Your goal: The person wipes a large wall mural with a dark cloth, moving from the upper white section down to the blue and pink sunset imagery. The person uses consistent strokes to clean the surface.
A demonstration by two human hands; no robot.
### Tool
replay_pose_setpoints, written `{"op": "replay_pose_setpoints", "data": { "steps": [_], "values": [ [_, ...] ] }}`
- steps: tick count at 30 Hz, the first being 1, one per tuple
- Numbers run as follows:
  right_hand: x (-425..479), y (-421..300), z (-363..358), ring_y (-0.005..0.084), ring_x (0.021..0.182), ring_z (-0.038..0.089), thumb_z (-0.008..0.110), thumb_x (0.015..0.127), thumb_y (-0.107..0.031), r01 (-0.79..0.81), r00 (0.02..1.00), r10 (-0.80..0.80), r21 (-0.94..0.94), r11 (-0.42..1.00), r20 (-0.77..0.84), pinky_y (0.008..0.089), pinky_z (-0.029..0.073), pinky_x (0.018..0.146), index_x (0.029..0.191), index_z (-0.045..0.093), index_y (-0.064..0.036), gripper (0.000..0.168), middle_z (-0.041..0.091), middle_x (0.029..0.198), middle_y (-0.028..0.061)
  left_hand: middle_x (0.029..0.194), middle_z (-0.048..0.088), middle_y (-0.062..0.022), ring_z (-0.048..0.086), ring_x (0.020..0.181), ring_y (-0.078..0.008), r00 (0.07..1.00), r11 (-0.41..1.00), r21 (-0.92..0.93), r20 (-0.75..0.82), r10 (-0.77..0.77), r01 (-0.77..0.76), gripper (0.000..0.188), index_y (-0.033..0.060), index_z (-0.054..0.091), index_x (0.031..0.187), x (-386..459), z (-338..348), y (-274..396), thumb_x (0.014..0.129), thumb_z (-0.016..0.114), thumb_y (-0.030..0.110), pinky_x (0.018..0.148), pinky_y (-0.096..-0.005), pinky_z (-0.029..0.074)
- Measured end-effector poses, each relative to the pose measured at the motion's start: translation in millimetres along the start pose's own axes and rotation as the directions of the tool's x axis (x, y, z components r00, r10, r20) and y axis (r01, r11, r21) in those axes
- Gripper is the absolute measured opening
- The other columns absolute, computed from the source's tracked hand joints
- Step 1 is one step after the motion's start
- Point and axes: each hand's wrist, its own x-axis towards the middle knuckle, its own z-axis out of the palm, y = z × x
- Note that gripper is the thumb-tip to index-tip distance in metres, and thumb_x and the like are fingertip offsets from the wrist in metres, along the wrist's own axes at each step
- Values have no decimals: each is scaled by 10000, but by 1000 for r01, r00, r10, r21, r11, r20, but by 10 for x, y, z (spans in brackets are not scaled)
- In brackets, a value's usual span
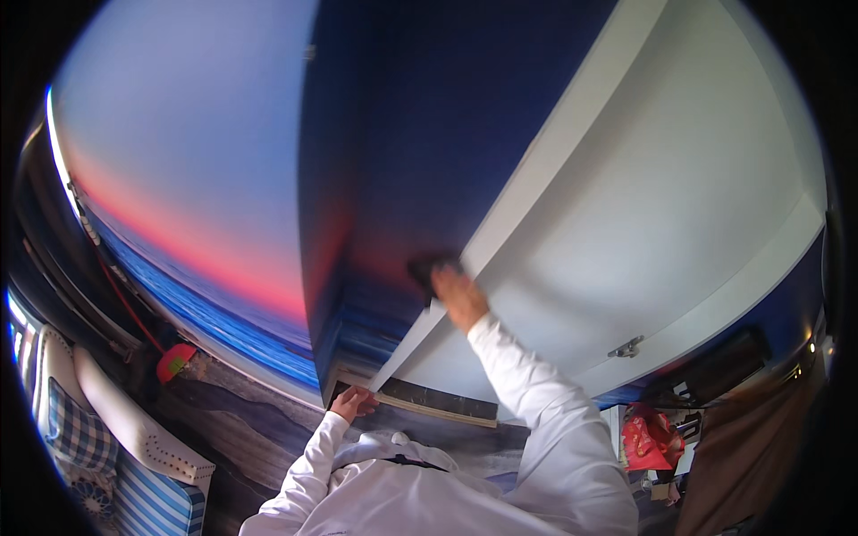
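Note:
Before me stands a white door point(603, 221) beside a recess whose wall point(415, 167) carries a dark blue and pink sunset-over-sea picture. My right hand point(459, 295), slightly blurred, presses a dark cloth-like thing point(429, 271) at the edge of the white frame strip point(516, 201). What that dark thing is exactly cannot be told. Low down, my left hand point(354, 403) touches the bottom end of the same strip, with fingers bent round it. A metal door handle point(627, 347) sits on the white panel, to the right of my right forearm.
At lower left is a studded sofa point(144, 435) with a checked cushion point(82, 425). A red and green dustpan-like thing point(177, 362) lies on the dark patterned floor point(228, 429). On the right, a red bag point(649, 439) stands near a brown curtain-like cloth point(744, 442).

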Motion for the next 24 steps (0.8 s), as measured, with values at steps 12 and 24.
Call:
{"op": "replay_pose_setpoints", "data": {
  "steps": [12, 24],
  "values": [
    [1082, 1130, -1070, 275, 1197, 345, 460, 751, -57, -76, 963, 119, 181, 980, -240, 411, 219, 1012, 1095, 527, -50, 351, 445, 1228, 105, 882, 633, -27, 605, 744, -142, 993, 983, 165, 69, -97, 84, 263, 112, 547, 955, -548, -433, -197, 848, 455, 334, 585, -267, 413],
    [1756, 225, -610, 287, 1217, 305, 450, 716, -72, 65, 991, -51, 113, 991, -126, 451, 226, 996, 1200, 445, -105, 485, 355, 1287, 155, 944, 608, -48, 566, 791, -116, 990, 990, 23, -36, 140, -139, 257, 92, 522, 1003, -1187, -466, 503, 868, 382, 260, 690, -248, 422]
  ]
}}
